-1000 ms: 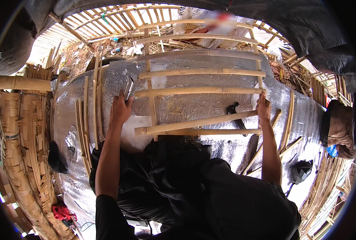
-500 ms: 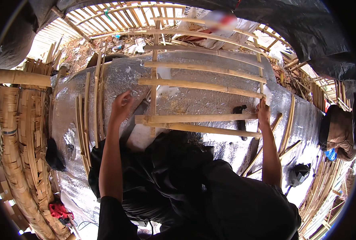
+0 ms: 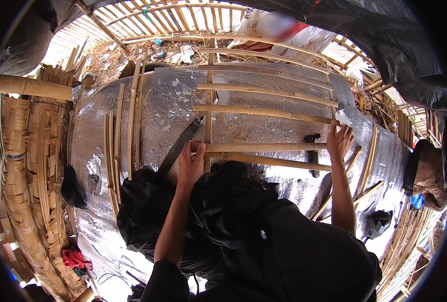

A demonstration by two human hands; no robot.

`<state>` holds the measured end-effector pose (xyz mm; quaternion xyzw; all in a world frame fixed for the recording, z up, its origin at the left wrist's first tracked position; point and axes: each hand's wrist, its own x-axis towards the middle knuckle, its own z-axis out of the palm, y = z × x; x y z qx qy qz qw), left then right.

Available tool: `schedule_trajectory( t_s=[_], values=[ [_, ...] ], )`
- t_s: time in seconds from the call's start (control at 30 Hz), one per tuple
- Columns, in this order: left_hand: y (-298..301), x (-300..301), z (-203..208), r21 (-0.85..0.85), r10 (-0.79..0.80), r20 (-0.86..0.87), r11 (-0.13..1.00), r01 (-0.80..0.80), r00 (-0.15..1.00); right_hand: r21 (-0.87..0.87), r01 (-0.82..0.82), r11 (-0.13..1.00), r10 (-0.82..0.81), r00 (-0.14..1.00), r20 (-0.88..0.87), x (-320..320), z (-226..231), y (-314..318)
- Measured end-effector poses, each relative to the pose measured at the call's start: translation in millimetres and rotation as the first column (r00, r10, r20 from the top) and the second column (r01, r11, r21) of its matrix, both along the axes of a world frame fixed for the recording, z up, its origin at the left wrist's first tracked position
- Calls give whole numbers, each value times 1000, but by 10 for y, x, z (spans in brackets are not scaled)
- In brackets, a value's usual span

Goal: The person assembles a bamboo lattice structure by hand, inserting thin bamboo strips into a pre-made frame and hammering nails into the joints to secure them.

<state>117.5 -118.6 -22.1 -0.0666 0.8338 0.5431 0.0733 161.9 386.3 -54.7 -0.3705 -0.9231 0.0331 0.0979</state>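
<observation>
A ladder-like bamboo frame of several crosswise slats on two long side strips lies before me. My left hand is closed at the left end of a near bamboo slat, thumb and fingers pinching it by the side strip. At the slat's other end, my right hand rests against the right side strip with its fingers spread. A long dark blade lies beyond my left hand, pointing toward the frame. Under the near slats, by my right hand, is a black hammer-like tool, partly covered.
A shiny silver sheet covers the ground. Loose bamboo strips lie at left, more strips at right. A woven bamboo roll stands far left. White sacks and a slatted fence are at the back; a black pouch-like thing lies right.
My left hand has come down and right onto the slat's left end, from open in the air. My right hand has loosened, its fingers spreading. The view has shifted slightly.
</observation>
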Motion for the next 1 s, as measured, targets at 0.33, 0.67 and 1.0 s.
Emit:
schedule_trajectory(
  t_s=[0.33, 0.67, 1.0],
  values=[
    [-122, -244, 36, -104, -87, 172, 989, 106, 981, -116, -866, 486, 837, 499, -225, -778, 295, -1744],
    [-859, -171, -113, -633, -40, -22, 774, 17, 999, -111, -886, 451, 839, 463, -286, -959, -69, -1984],
    [-858, -223, -38, -523, 0, 193, 846, 102, 981, -71, -887, 456, 840, 455, -295, -905, -93, -1973]
  ],
)
